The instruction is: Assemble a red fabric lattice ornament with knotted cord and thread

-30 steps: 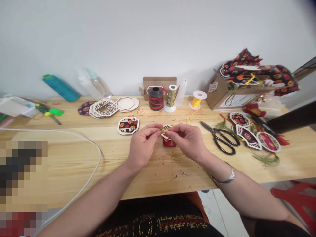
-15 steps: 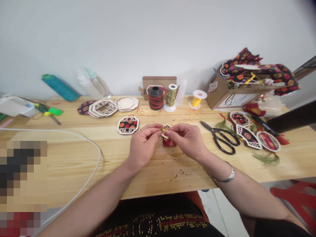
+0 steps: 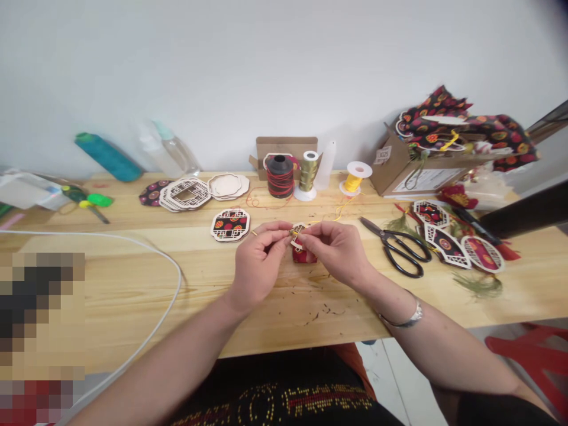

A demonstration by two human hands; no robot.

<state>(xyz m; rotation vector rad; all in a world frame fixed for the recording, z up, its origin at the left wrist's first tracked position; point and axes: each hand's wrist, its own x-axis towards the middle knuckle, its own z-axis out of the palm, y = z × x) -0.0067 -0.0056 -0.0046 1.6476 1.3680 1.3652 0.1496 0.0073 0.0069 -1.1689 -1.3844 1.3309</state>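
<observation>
At the middle of the table, my left hand (image 3: 258,260) and my right hand (image 3: 338,251) meet, each with thumb and forefinger pinched. Between them is a small pale-framed ornament (image 3: 299,240) with yellow cord at its top, which both hands grip. Yellow thread (image 3: 339,214) runs from there toward a yellow spool (image 3: 354,178). Under the ornament lies a small red patterned piece (image 3: 304,255). An octagonal framed patterned piece (image 3: 229,225) rests to the left of my hands.
Black-handled scissors (image 3: 397,245) lie right of my hands, then finished ornaments (image 3: 446,245). Behind stand a red thread spool (image 3: 280,177), a gold spool (image 3: 308,173) and a cardboard box (image 3: 412,171). Wooden frames (image 3: 186,194) are back left; a white cable (image 3: 175,266) curves across the left.
My left hand has shifted very slightly at the ornament. Otherwise both hands hold nearly the same pose.
</observation>
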